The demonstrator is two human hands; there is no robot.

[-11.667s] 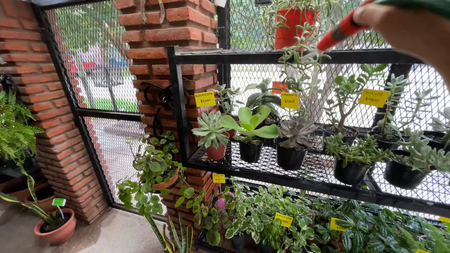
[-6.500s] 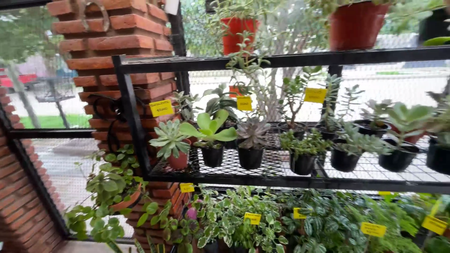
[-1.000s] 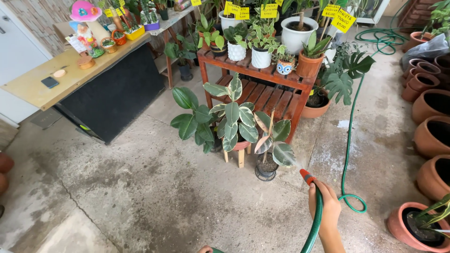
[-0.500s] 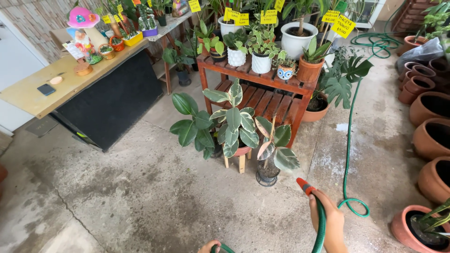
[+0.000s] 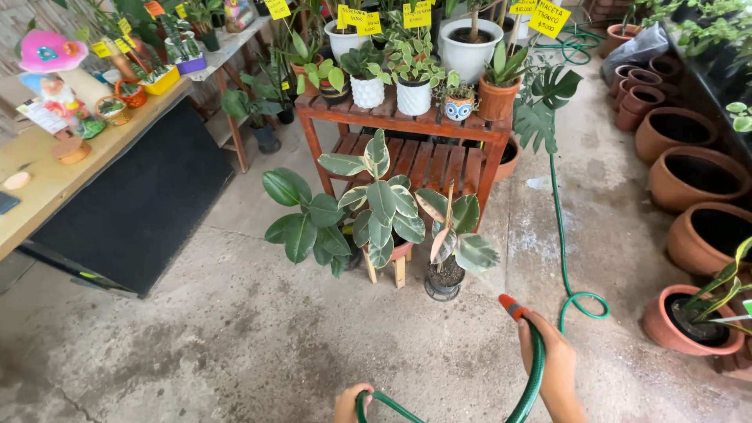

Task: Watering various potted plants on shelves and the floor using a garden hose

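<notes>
My right hand [image 5: 551, 356] grips a green garden hose [image 5: 535, 368] near its orange nozzle [image 5: 511, 305], which points toward the potted rubber plants on the floor. The nearest is a variegated plant in a small black pot [image 5: 444, 278]. Low at the frame's bottom edge, my left hand [image 5: 350, 401] holds a loop of the same hose. Behind them the hose [image 5: 562, 251] trails across the concrete to the back.
A red wooden stand [image 5: 407, 129] carries several potted plants with yellow tags. Empty terracotta pots [image 5: 689, 176] line the right side. A wooden counter [image 5: 47, 184] with a dark front panel stands at left. The concrete floor is damp in patches.
Earlier I faced hanging succulents on a wire rack by a brick pillar. Over the last second the view stays on the floor plants and my right hand with the nozzle shifts slightly left.
</notes>
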